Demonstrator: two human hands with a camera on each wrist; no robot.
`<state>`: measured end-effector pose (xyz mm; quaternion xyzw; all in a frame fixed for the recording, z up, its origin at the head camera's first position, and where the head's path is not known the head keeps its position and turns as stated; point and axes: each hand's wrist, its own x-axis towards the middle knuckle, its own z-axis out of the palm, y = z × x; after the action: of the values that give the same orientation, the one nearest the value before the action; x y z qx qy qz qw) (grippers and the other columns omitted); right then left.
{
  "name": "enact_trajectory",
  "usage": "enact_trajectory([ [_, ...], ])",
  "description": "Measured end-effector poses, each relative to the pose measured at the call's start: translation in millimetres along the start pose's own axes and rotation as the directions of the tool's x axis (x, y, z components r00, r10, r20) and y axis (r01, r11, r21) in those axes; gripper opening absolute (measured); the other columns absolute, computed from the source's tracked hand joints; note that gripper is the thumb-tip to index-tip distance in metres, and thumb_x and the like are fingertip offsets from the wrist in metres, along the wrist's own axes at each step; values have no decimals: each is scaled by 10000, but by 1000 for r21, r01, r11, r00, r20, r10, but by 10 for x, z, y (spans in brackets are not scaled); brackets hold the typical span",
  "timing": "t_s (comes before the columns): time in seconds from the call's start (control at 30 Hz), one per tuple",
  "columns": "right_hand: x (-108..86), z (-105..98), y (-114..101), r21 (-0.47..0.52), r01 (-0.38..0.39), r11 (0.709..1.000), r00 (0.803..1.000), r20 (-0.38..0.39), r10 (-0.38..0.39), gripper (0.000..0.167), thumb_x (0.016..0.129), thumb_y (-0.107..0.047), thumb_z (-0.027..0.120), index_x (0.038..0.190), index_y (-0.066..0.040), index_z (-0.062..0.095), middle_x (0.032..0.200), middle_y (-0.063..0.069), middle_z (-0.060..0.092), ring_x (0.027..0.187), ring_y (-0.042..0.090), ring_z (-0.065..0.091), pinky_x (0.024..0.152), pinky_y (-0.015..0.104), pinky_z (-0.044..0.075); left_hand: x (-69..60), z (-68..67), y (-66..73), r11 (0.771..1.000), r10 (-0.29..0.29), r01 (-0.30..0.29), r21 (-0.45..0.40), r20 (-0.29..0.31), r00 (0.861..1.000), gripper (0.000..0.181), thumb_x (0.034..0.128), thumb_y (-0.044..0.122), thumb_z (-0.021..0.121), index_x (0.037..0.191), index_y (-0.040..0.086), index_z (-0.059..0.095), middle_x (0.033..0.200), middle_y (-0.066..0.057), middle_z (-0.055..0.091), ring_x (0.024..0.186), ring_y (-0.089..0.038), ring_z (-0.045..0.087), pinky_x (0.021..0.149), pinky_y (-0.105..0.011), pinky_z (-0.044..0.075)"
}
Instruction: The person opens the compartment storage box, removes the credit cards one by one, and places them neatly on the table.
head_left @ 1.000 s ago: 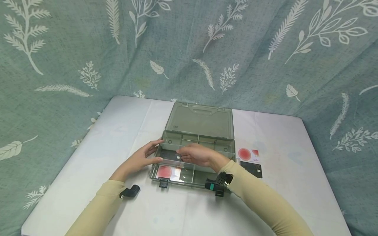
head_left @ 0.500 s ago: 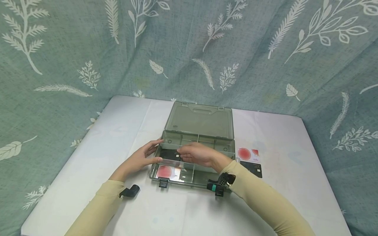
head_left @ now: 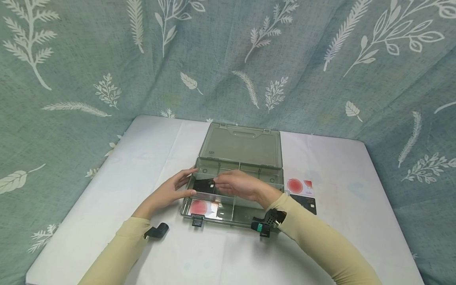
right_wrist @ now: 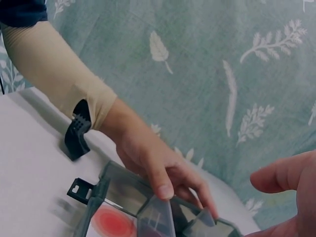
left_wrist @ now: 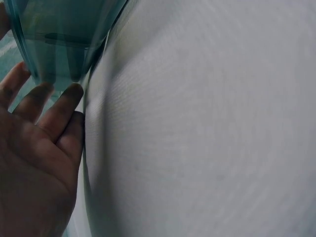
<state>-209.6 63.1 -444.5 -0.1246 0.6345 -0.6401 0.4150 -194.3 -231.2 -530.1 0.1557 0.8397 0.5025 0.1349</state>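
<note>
1. The open compartment box point(head_left: 244, 214) stands on the white table point(head_left: 171, 261), its lid point(head_left: 240, 147) folded back behind it.
2. The black card point(head_left: 204, 185) is inside the middle row's left compartment, behind a clear divider; whether it lies fully flat cannot be told.
3. The right hand point(head_left: 245, 187) reaches over the box with its fingertips at the card's right edge. Whether they pinch or merely touch it cannot be told.
4. The left hand point(head_left: 168, 193) is spread wide against the box's left end, thumb forward, apparently steadying it.
5. The step in hand seems to be settling the card in its compartment. A red-and-white card point(head_left: 198, 207) is in the front-left compartment.
6. The next move likely calls for squaring the card, then lifting the fingers clear of the dividers.
7. A second red-and-white card point(head_left: 295, 186) and a second black card point(head_left: 303, 203) lie right of the box.
</note>
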Motion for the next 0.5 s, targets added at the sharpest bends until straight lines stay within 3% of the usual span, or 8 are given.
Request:
enact_trajectory([
  [0.5, 71, 19, 36, -31, 48, 998, 998, -35, -49, 615, 1038, -127, 520, 1537, 125, 264, 1555, 300, 357, 1427, 403, 408, 1197, 410, 358, -8, -1, 14, 1000, -2, 2, 2, 4, 1000, 762, 927, 352, 766, 1572, 308, 362, 1669, -56, 253, 1476, -407, 329, 1215, -571, 260],
])
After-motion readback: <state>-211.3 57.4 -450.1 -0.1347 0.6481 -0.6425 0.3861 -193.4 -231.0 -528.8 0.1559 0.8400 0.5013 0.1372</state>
